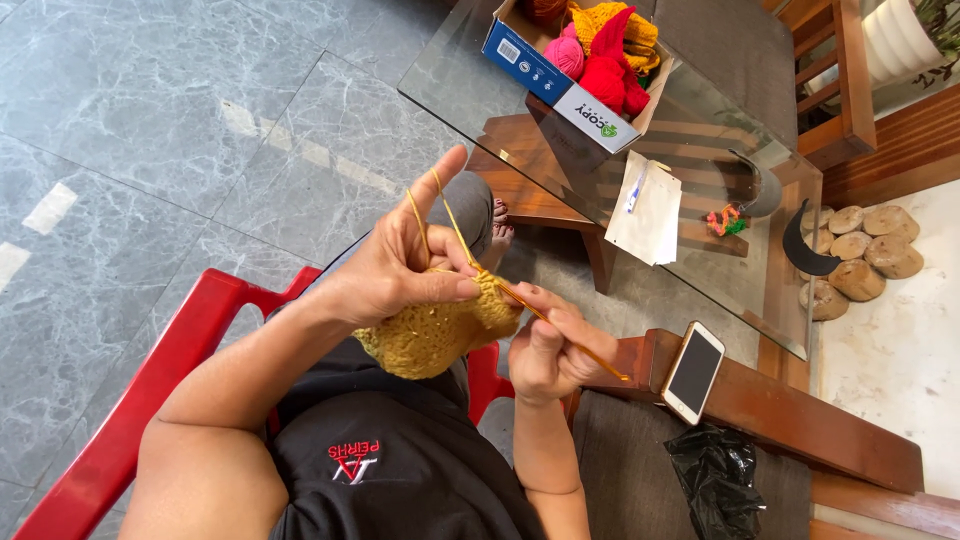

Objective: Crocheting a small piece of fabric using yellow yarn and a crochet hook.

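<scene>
Yarn: mustard strand (pixel 447 212), taut, looped over raised index finger of left hand (pixel 400 270), running down to crochet piece (pixel 432 335).
Crochet piece: mustard, rounded, held above lap, pinched at top edge between left thumb and fingers.
Right hand (pixel 548 350): closed narrow around thin crochet hook (pixel 560 335), tip buried in stitches at edge of piece, shaft slanting down to the right.
Surroundings: red plastic chair (pixel 150 390); glass worktop (pixel 700 180) ahead carrying cardboard box (pixel 560 85) of red, pink and orange yarn; phone (pixel 693 371) on wooden armrest.
Risk: likely slipped loop if tension over the finger slackens; split strand possible if hook tip catches fibres; phone near armrest edge, easily nudged by right elbow.
</scene>
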